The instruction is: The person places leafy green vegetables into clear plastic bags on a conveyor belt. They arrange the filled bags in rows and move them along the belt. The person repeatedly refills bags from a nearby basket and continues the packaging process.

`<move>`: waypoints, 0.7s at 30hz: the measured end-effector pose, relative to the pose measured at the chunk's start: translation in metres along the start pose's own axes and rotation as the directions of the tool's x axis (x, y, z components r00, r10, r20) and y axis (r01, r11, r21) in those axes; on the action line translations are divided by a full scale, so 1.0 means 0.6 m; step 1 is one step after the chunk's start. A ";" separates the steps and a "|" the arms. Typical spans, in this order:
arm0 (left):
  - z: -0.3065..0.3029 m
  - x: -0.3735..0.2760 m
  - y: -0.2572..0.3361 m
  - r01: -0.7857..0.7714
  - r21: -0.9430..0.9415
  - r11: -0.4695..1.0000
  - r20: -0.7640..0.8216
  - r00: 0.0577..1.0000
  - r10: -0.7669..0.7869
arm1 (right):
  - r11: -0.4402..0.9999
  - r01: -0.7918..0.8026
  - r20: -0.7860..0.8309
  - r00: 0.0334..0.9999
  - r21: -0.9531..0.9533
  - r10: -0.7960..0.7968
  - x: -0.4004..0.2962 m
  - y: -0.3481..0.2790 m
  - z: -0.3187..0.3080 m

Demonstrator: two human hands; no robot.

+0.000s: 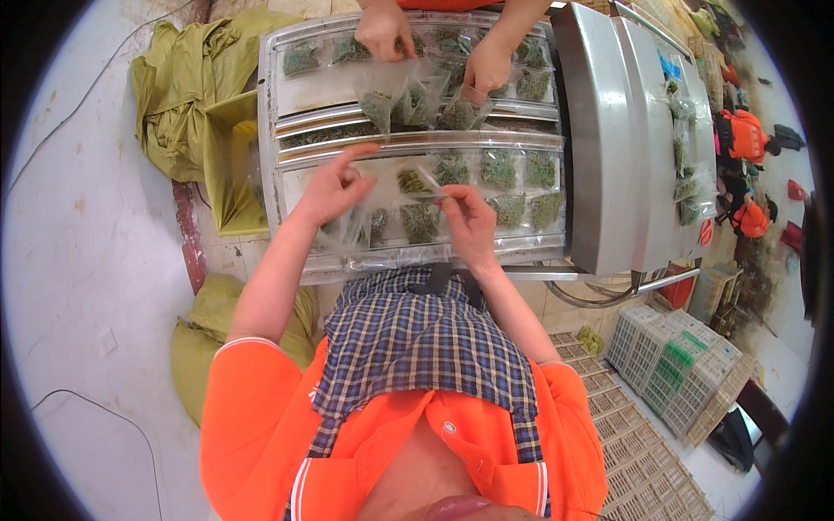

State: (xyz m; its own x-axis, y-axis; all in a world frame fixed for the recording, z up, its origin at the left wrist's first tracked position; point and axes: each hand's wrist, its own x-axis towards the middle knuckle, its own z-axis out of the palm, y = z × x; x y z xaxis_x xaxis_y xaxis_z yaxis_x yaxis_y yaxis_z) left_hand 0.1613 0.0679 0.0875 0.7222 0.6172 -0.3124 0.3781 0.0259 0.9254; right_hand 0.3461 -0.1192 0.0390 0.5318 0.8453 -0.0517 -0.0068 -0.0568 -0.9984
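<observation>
My right hand (470,221) pinches the top edge of a clear plastic bag (414,182) of green pieces, over the near plate of a metal packing machine (268,150). My left hand (339,185) hovers over the left part of that plate, fingers apart, the index pointing right; it appears to hold nothing. Below it lies a blurred clear bag (342,231). More filled bags (498,168) rest in two rows on the near plate, right of centre. Between the two plates runs a slot (329,135) with loose green pieces in it.
Across the machine, a co-worker's two hands (488,68) handle filled bags. The raised steel lid (609,143) stands at the right, bags on its far side. A yellow-green sack (176,104) hangs at the left. Plastic crates (677,365) are stacked at lower right. Other people (746,137) are farther off.
</observation>
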 end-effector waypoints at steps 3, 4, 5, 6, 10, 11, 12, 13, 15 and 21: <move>0.004 -0.020 0.003 -0.064 0.135 0.989 0.085 0.995 0.052 | 1.000 0.005 0.080 0.997 -0.002 -0.005 0.001 0.000 0.027; 0.005 -0.022 -0.014 -0.086 0.171 0.982 0.050 0.996 0.078 | 1.000 0.002 0.090 0.996 0.027 -0.005 0.003 0.009 0.035; 0.005 -0.023 -0.025 -0.106 0.208 0.972 0.017 0.994 0.105 | 0.998 -0.001 0.100 0.995 0.055 -0.005 0.006 0.014 0.039; 0.005 -0.021 -0.024 -0.082 0.239 0.968 0.002 0.997 0.083 | 0.999 -0.038 0.083 0.996 -0.008 0.038 0.011 0.007 0.039; -0.006 0.015 -0.034 0.108 0.317 0.942 0.021 0.992 -0.121 | 0.911 -0.112 0.031 0.990 -0.398 0.135 0.049 0.007 0.038; -0.012 0.029 -0.044 0.177 0.328 0.928 0.045 0.978 -0.202 | 0.847 -0.108 0.026 0.990 -0.520 0.141 0.062 0.018 0.038; -0.016 0.049 -0.073 0.189 0.332 0.924 0.082 0.970 -0.227 | 0.783 -0.136 0.046 0.978 -0.607 0.205 0.080 0.031 0.041; -0.020 0.067 -0.113 0.203 0.337 0.920 0.116 0.960 -0.254 | 0.711 -0.154 0.064 0.961 -0.686 0.270 0.098 0.042 0.047; -0.018 0.100 -0.153 0.322 0.338 0.884 0.148 0.910 -0.388 | 0.577 -0.146 0.074 0.938 -0.803 0.340 0.129 0.060 0.057; -0.005 0.137 -0.213 0.618 0.275 0.736 0.090 0.746 -0.660 | 0.421 -0.110 0.042 0.941 -0.901 0.336 0.179 0.071 0.095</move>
State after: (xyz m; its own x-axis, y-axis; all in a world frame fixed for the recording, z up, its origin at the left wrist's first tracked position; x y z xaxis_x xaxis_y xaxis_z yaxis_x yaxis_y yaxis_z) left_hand 0.1707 0.1176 -0.0559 0.3413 0.3723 -0.8631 0.8842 0.1845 0.4292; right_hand 0.3545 -0.0006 -0.0107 0.4624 0.7988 -0.3848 0.7014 -0.5950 -0.3924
